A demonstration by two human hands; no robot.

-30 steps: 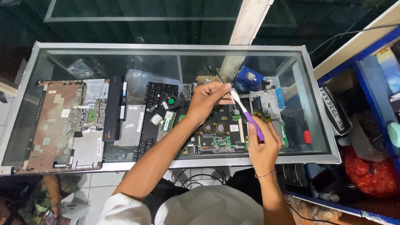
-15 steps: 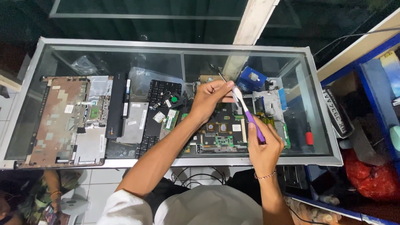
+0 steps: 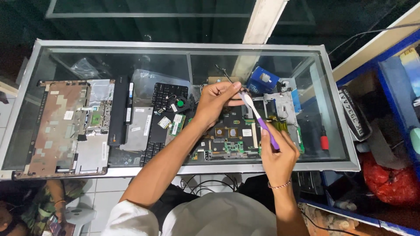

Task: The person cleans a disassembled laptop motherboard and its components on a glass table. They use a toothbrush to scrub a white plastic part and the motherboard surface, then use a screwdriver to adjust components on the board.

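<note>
We hold a purple-handled toothbrush (image 3: 259, 121) in our right hand (image 3: 276, 158), fingers closed around its handle, the white head tilted up toward our left hand (image 3: 215, 101). That hand's grip pinches the brush head above the circuit board (image 3: 229, 139), which lies on the glass desk (image 3: 131, 52) beside a black keyboard (image 3: 161, 114).

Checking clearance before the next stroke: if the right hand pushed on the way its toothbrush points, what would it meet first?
Probably the left hand: the right hand aims the purple-handled toothbrush up-left, its head already at those fingers. Depth is unclear; the motherboard lies beneath.
</note>
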